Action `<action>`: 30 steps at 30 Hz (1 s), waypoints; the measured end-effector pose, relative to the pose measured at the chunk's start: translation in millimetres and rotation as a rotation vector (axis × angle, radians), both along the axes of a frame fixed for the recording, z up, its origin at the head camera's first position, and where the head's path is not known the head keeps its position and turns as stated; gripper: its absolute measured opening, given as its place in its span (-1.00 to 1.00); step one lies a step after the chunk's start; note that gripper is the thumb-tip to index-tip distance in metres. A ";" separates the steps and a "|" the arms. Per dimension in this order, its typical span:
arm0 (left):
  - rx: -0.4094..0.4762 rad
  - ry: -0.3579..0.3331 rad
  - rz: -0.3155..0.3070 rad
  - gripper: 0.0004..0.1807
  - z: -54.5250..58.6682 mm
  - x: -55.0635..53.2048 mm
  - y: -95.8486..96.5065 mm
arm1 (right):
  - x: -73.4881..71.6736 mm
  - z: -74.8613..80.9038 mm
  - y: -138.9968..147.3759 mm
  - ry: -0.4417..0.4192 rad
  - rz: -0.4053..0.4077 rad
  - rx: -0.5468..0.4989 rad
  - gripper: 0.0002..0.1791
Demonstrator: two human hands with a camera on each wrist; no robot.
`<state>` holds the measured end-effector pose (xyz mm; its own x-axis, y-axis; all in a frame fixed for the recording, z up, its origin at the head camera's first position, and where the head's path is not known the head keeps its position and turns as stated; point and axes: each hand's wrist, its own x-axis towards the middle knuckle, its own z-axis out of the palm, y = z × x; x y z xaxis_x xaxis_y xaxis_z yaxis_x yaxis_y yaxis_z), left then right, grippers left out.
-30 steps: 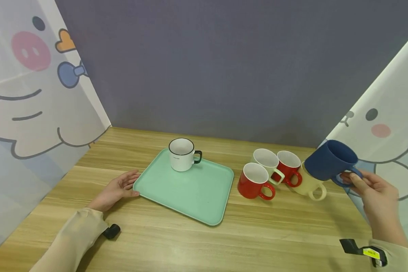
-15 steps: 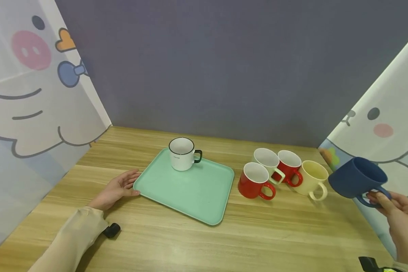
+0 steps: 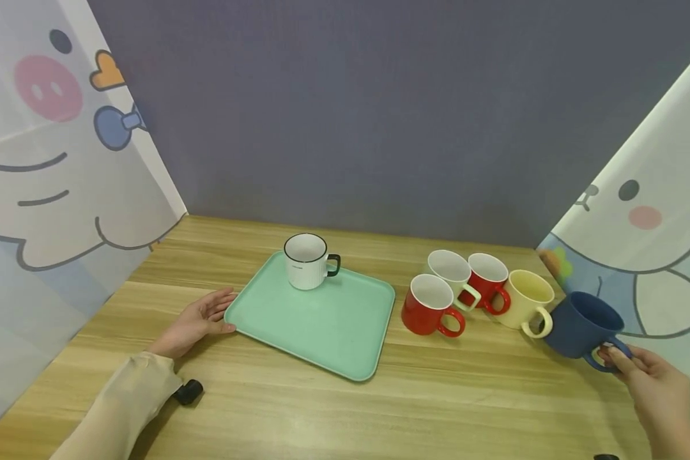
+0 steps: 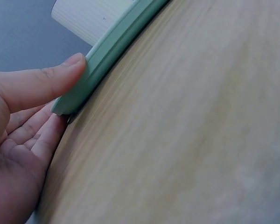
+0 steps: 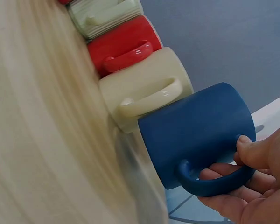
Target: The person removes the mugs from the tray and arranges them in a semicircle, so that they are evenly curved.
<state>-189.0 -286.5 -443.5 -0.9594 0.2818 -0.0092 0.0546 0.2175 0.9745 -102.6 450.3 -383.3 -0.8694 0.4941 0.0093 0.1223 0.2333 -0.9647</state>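
In the head view my right hand [image 3: 661,383] grips a dark blue mug [image 3: 583,324] by its handle. The mug leans slightly beside the yellow mug [image 3: 526,300] at the row's right end; its base looks a little off the table in the right wrist view. My left hand [image 3: 198,322] rests at the left front corner of a mint-green tray [image 3: 345,361]. Its straight thumb touches the rim and its relaxed fingers lie around the corner, as the left wrist view also shows. A white mug [image 3: 306,268] with a black rim and handle stands at the tray's back left.
Left of the yellow mug stand a red mug [image 3: 485,284], a pale ribbed mug [image 3: 448,271] and, nearer the front, another red mug [image 3: 427,306]. A grey wall [image 3: 345,115] closes the back. A printed panel [image 3: 650,255] rises close by the right hand.
The right hand swung the blue mug rightward off the space over the yellow mug, then brought it lower and back left beside it. The left hand and tray stay put.
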 end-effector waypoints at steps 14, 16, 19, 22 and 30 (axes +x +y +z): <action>0.008 -0.012 0.000 0.00 -1.5 1.0 2.2 | 3.6 -22.8 -6.8 -0.049 -0.028 -0.108 -0.61; 0.003 -0.013 0.002 0.00 -1.7 0.9 2.5 | 2.3 -22.6 -8.0 -0.078 -0.053 -0.113 -0.61; -0.007 -0.007 0.000 -0.01 -1.9 0.5 2.9 | 0.0 -21.6 -9.7 -0.124 -0.080 -0.092 -0.61; -0.009 -0.005 -0.001 -0.01 -1.9 0.1 3.1 | -0.5 -20.7 -11.6 -0.130 -0.063 -0.072 -0.60; -0.001 -0.007 0.004 0.00 -2.2 -2.3 0.8 | 1.0 -18.1 -12.2 -0.086 0.051 0.029 -0.65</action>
